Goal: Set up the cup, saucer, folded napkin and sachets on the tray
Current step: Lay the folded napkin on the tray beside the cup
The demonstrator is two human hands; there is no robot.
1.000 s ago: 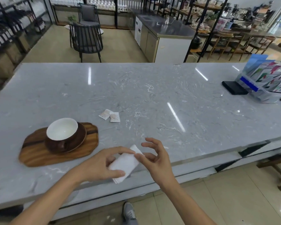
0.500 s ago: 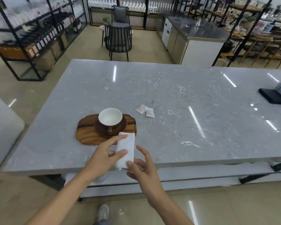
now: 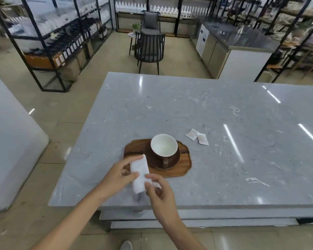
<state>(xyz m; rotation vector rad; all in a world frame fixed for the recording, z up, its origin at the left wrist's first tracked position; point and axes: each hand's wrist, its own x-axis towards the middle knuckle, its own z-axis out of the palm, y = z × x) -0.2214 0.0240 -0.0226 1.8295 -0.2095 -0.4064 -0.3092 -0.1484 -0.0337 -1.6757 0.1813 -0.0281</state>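
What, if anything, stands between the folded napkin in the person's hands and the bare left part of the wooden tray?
Nothing visible does. The napkin, held by the left hand and right hand, hangs by the tray; the cup and saucer sit further right.

Grey marble table, black chair behind, shelving racks, beige tiled floor.

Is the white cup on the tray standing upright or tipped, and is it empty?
Upright and empty. The cup sits on its brown saucer on the wooden tray, its mouth facing up, and only the bare white inside shows.
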